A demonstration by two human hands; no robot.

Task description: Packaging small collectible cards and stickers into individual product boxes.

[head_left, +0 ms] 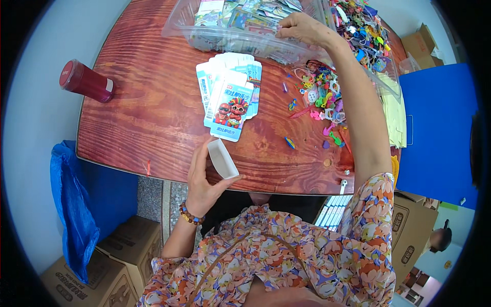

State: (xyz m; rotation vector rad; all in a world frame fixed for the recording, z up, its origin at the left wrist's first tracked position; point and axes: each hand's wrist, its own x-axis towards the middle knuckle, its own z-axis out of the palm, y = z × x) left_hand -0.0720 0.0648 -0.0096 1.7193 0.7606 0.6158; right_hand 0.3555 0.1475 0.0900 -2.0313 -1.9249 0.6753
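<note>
My left hand (200,180) is closed around a small white cardboard box (223,159) whose open end faces up; the inside looks bare white. Beyond it lies a stack of flat blue-and-white printed cartons (232,102), fanned a little. My right hand (303,28) reaches over the front wall of a clear plastic bin (179,26) at the far side. Its fingers are curled and pinched at the flat, shiny packets (250,23) that fill the bin. What they grip, if anything, is too small to make out.
Small colourful plastic toys (327,97) lie heaped under my right forearm, and more fill a second bin (391,84). A red-lidded jar (87,82) stands at left. Yellow paper sheets (393,115) hang by the right edge. Brown cartons (128,240) sit on the floor.
</note>
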